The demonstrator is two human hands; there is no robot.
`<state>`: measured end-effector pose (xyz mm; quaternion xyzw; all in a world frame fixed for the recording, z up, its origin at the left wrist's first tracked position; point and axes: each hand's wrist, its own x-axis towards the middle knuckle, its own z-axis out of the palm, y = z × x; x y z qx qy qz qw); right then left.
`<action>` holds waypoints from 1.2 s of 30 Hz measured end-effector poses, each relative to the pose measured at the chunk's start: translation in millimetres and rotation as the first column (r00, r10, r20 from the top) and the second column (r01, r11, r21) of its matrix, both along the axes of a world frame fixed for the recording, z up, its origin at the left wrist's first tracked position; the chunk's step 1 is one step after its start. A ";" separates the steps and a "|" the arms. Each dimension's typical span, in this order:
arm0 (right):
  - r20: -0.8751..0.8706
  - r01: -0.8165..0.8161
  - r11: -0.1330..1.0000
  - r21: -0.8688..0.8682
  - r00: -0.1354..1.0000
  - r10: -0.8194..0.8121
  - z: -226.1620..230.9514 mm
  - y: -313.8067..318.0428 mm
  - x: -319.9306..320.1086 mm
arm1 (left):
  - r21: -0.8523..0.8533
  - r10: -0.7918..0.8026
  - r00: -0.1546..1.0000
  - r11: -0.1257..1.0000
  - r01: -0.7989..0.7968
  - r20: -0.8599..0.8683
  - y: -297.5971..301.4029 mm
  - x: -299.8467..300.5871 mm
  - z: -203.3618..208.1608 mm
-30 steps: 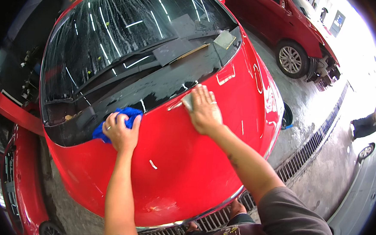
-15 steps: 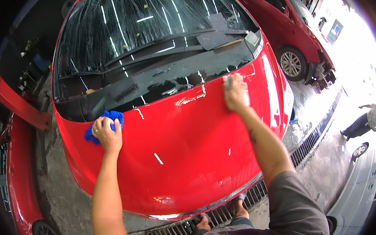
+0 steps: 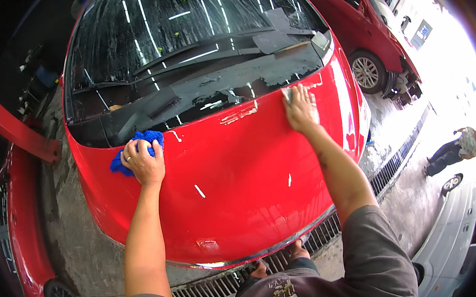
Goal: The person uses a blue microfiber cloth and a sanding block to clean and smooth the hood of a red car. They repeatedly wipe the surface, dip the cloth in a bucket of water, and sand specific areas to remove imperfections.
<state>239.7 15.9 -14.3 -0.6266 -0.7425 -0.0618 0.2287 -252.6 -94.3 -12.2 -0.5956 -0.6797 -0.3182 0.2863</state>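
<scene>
A glossy red car hood [image 3: 236,181] spreads in front of me, with whitish streaks near its rear edge. My left hand [image 3: 144,162] is curled around a bunched blue cloth [image 3: 150,137] at the hood's left rear, near the windshield base. Further right, my right hand [image 3: 301,111] lies on the hood close to its rear edge, fingers forward. A small greyish pad [image 3: 288,95] shows at the side of these fingers; most of it is hidden beneath them.
Beyond the hood is a wet-streaked windshield [image 3: 163,29] with wipers [image 3: 200,58]. A drain grate [image 3: 319,238] runs along the hood's front. A darker red car [image 3: 360,25] stands at far right, a silver vehicle [image 3: 451,232] nearer. A person [image 3: 458,148] is at right; a red panel [image 3: 18,129] juts in at left.
My left hand has slid right along the hood with the blue cloth. The right hand, blurred before, now shows sharply in nearly the same place. The person at right has shifted slightly.
</scene>
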 end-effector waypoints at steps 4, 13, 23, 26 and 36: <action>0.030 -0.199 0.969 -0.143 0.978 0.206 4.2 -92.0 -192.5 | 0.065 -0.004 0.997 0.998 0.009 -0.082 -3.5 -12.7 1.9; -0.015 -0.153 0.965 -0.211 0.988 0.154 34.9 -36.2 -38.8 | 0.084 -0.014 1.000 0.996 0.014 -0.007 -11.0 -38.1 -1.4; -0.152 -0.428 0.892 -0.146 0.900 0.408 22.6 -58.4 -43.5 | -0.084 -0.297 0.953 0.953 0.291 -0.061 48.0 231.0 9.2; -0.077 -0.328 0.912 -0.245 0.945 0.319 26.1 -5.2 43.4 | -0.082 -0.311 0.950 0.948 0.307 -0.039 65.1 266.5 11.6; -0.099 -0.215 0.967 -0.138 0.974 0.202 -0.2 73.2 168.6 | -0.158 -0.516 0.854 0.850 0.502 -0.065 176.8 452.0 22.6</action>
